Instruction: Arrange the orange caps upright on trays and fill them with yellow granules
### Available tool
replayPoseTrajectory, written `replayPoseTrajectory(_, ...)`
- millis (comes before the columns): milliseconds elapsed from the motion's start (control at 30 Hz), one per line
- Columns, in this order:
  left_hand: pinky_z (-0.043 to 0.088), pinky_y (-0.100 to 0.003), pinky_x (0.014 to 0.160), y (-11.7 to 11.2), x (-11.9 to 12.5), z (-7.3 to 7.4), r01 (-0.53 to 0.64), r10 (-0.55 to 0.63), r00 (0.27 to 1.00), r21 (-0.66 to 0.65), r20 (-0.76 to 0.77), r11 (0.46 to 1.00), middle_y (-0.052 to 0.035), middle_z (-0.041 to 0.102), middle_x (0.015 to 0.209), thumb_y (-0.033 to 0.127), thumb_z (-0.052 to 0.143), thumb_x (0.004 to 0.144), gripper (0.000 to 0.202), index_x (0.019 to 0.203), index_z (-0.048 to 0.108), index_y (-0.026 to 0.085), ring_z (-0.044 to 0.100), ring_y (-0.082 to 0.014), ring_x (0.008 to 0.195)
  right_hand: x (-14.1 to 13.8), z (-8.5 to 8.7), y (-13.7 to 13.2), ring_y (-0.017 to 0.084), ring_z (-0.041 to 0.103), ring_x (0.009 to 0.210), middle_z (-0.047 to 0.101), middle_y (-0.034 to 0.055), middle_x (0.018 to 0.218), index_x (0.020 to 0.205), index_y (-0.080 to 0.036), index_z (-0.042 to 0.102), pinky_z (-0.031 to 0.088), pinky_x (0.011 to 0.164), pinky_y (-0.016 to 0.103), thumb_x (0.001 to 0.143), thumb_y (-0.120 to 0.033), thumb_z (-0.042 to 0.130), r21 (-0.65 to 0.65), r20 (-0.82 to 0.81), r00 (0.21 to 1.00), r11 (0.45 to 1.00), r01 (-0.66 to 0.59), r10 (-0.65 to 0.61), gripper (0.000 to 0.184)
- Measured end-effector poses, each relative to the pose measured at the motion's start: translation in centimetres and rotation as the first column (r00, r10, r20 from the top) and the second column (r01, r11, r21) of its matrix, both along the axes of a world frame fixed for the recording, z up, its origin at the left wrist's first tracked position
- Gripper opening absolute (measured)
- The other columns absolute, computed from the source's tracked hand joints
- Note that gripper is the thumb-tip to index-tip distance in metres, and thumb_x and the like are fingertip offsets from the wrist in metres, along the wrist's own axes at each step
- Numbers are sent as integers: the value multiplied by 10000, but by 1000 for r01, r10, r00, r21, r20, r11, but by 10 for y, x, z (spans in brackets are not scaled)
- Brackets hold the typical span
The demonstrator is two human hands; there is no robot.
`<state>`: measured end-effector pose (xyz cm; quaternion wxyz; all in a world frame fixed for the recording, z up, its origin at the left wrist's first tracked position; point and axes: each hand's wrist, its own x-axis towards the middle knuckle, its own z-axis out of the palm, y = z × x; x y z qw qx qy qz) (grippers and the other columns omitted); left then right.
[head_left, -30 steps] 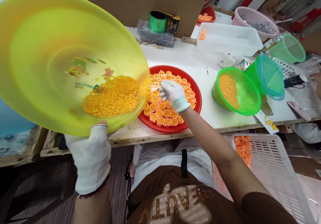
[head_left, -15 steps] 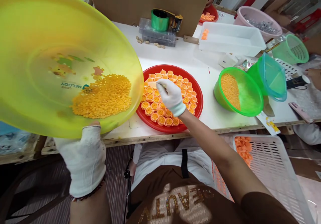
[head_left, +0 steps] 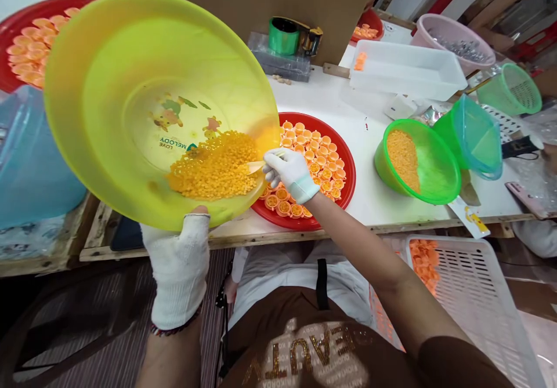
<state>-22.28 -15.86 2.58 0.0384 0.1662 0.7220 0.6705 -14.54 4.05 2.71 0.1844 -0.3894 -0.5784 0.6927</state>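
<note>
My gloved left hand [head_left: 178, 260] grips the lower rim of a large yellow basin [head_left: 100, 115], which is held tilted above the table. Yellow-orange pellets [head_left: 213, 170] are heaped at the basin's lower right side. My gloved right hand [head_left: 285, 170] is closed around a small pale scoop [head_left: 254, 167], whose tip is at the pellets. Behind that hand lies a red tray [head_left: 351, 170] with many small orange cups [head_left: 319, 160]; several cups in front contain yellow pieces. The basin hides the tray's left part.
A green bowl [head_left: 439, 179] of finer yellow grains stands at right, beside a green-and-blue container [head_left: 474, 138]. Behind are a white bin [head_left: 404, 69] and a tape roll [head_left: 282, 36]. Another red tray [head_left: 17, 20] of orange cups lies at far left. A white crate [head_left: 483, 295] stands below the table edge.
The yellow basin has moved right with my left hand, partly covering the red tray. My right hand has shifted slightly left and down, bringing the scoop from the cups to the pellets.
</note>
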Motion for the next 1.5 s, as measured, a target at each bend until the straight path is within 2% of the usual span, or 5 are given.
replayPoseTrajectory(233,460,-413,1205,-7,-11,-3,-33,34,998,16,-52,999,-96,659,1420,252,781,735,696,1407,620,170,615,-277,1339,10,4,21,61,536,540,611,-38,694,867,-196,579,430,451,176,930,-279,666,-205,-138,987,977,52,-82,135)
replayPoseTrajectory(467,440,-410,1219,-13,-20,3,-121,127,976,41,-176,992,-111,647,1436,207,775,744,663,1383,623,120,606,-275,1348,8,-15,39,108,617,632,638,-2,781,925,-205,619,504,547,244,973,-287,554,278,-38,994,955,107,-100,115)
replayPoseTrajectory(767,432,-389,1224,-12,-17,2,-105,113,983,61,-142,993,-115,638,1446,207,778,721,713,1404,593,115,588,-266,1369,12,-20,29,185,629,983,696,57,1031,1002,-232,660,514,952,358,1035,-321,485,837,84,987,528,-145,139,199)
replayPoseTrajectory(1233,481,-391,1190,7,4,2,30,-30,999,4,28,1000,-102,658,1413,292,754,761,612,1347,613,187,631,-254,1321,-1,3,-6,111,610,546,671,-6,709,891,-196,634,469,458,233,930,-258,578,196,71,997,980,-27,13,92)
replayPoseTrajectory(1500,474,-478,1207,5,-2,4,12,-14,998,38,64,999,-97,678,1389,251,776,716,604,1306,670,188,639,-308,1302,21,9,21,66,554,545,631,-27,722,898,-200,601,440,444,188,941,-293,625,-69,-86,986,988,140,-146,105)
